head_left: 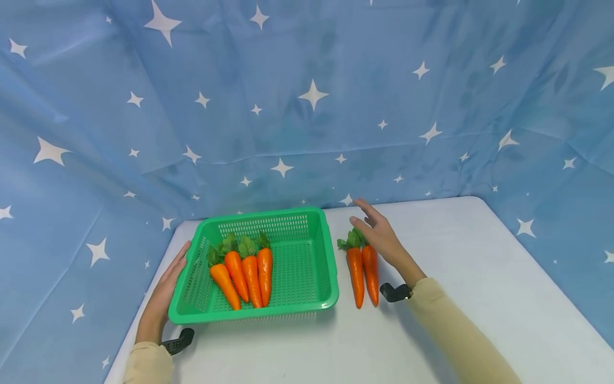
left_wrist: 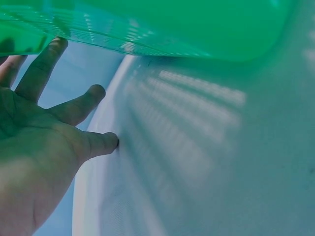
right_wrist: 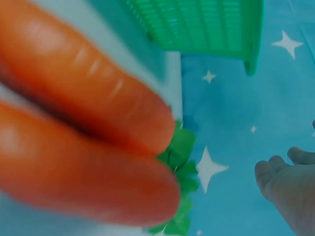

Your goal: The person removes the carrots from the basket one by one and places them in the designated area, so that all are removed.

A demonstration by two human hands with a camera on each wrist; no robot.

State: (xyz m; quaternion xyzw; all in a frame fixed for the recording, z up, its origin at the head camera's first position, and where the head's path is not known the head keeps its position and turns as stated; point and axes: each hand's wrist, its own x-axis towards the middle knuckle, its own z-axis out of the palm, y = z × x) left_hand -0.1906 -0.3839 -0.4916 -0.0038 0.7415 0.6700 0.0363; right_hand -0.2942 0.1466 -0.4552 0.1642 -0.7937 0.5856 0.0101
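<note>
- Two loose orange carrots (head_left: 355, 277) lie side by side on the white counter (head_left: 479, 256), just right of the green plastic basket (head_left: 297, 308); leaf tops point to the far edge, tips to the near side.
- Four more carrots (head_left: 250, 274) lie within the basket, grouped left of its middle.
- Right hand (head_left: 384, 240): over the leaf end of the loose pair, fingers spread, holding nothing. Left hand (head_left: 165, 280): at the basket's left wall, fingers extended and apart, not wrapped round the rim.
- Handling (judged): carrots likely light and stiff; glossy skin may slip or roll. Leaves look flexible, a poor grip. Best hold: across the thick shoulder, just below the greens. Real or imitation, cannot tell.
- Basket: probably light, thin-walled, easily nudged; steady it at the rim.
- Room: bare counter right of the pair; basket floor bare on its right half. Far counter edge, against the starry blue cloth (head_left: 312, 133), lies near the leaf tops.
</note>
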